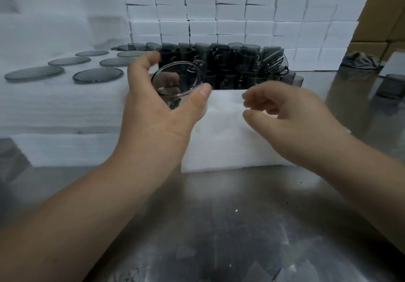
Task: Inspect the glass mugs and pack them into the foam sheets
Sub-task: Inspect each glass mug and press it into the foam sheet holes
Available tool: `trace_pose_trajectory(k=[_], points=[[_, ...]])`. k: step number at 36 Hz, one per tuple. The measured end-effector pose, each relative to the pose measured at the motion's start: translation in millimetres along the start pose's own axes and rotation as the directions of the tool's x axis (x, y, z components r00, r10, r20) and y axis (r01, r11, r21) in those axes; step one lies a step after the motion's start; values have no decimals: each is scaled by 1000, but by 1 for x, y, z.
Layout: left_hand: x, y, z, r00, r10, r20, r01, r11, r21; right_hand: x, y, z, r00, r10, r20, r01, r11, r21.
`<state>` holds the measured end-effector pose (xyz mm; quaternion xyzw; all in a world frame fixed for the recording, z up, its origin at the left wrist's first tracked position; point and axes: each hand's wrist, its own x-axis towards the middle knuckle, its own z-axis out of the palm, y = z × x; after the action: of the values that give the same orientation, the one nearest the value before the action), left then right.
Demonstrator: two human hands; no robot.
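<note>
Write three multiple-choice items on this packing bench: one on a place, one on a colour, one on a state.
1. Where do the grey glass discs lie?
A. On the foam stack at left
B. On the steel table
C. Inside a cardboard box

2. What colour are the wrapped blocks stacked at the back?
A. Brown
B. White
C. Blue

3. What is the left hand doing?
A. Resting flat
B. Holding a glass mug
C. Pointing

Key: 1 A, the discs sit on top of the white foam. 2 B, the whole back wall is white. 3 B, thumb and fingers curl round the mug while the right hand is empty.
</note>
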<state>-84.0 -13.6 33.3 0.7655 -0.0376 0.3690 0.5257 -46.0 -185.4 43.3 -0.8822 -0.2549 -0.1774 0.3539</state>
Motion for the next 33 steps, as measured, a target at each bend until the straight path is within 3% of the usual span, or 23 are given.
trace_pose_trajectory(k=[4, 13, 22, 29, 33], points=[[3, 0, -3, 999, -44, 0, 44, 999, 23, -1, 0, 1, 990, -5, 141, 28, 987, -161], [4, -6, 6, 982, -152, 111, 150, 988, 25, -4, -8, -2, 974, 26, 226, 19, 980, -197], [-1, -7, 12, 980, -40, 196, 32, 999, 41, -5, -11, -1, 969, 24, 248, 29, 977, -211], [1, -14, 16, 958, -75, 276, 65, 997, 43, -6, -9, 0, 969, 13, 248, 42, 976, -215], [-2, -18, 16, 966, -34, 257, 0, 992, 128, -6, -7, 1, 972, 12, 237, 41, 976, -215]])
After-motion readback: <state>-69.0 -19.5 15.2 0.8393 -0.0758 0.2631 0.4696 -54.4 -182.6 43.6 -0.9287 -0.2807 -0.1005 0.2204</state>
